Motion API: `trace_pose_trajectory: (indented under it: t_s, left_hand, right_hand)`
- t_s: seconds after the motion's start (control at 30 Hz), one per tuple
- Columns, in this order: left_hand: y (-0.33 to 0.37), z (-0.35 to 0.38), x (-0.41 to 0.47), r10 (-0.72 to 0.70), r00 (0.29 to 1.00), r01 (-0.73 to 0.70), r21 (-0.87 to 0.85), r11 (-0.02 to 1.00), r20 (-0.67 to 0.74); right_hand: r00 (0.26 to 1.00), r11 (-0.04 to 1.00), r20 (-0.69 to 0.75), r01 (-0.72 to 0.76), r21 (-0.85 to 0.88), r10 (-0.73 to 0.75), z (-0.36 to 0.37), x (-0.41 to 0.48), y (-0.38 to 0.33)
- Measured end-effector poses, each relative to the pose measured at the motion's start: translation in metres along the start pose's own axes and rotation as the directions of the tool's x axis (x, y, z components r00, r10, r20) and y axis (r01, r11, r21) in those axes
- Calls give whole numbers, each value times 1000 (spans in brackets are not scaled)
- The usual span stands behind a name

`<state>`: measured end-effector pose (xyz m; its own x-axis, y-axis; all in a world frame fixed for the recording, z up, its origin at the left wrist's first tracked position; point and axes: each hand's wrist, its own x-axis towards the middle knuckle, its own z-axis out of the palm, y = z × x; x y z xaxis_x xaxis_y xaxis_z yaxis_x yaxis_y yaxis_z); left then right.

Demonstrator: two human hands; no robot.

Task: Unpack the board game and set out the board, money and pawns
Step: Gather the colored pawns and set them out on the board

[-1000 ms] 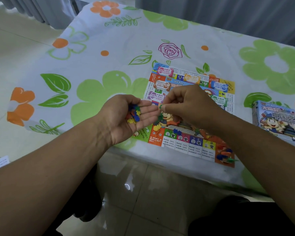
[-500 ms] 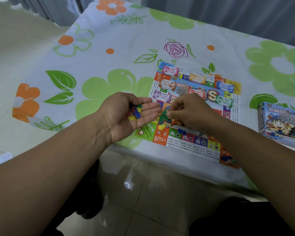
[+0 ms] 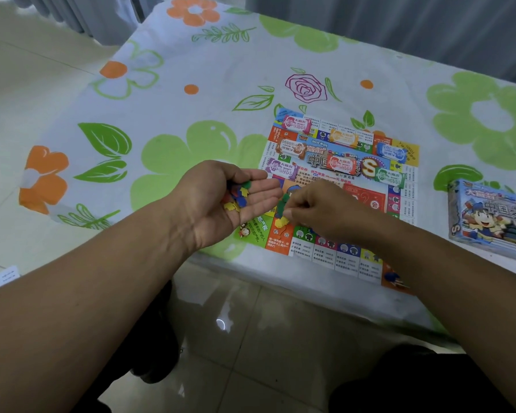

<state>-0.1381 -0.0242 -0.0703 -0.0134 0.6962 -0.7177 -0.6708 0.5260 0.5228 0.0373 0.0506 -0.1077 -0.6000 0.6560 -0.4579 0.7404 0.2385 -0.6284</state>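
board w/ "uncle wang", big "s"; bills w/ "money"

A matt printed cloth covers the tabletop, the board and money notes look like thin paper, the box glossy card, the floor tiles shiny.

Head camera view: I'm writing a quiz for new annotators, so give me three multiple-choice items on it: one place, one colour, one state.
1. The game box lies: A left of the board; B right of the board; C on the board.
2. The piece pinched by the right hand is: A white; B green; C black.
3. The left hand is: A palm up, carrying small pieces; B flat on the board; C gripping the box.
Answers: 1 B, it sits beyond the board's right side. 2 B, green shows in the pinch. 3 A, coloured pieces lie in its palm.
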Motion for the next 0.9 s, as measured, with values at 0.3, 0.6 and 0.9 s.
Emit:
trace_pose_trajectory:
  t_s: [0.3,0.6,0.9]
  left_hand:
    - [-2,1,4,-20,1000,21,70,997,-9]
    - [-9,5,8,-98,992,90,94,991,84]
    - [-12,9,10,-120,985,110,88,990,120]
  right_hand:
    - [969,995,-227,97,0,-95,-13,-4,0]
    - [839,889,-295,435,-143,-458,-3,-7,-17]
    - [828,875,-284,446,-189,-483,-4,-7,-18]
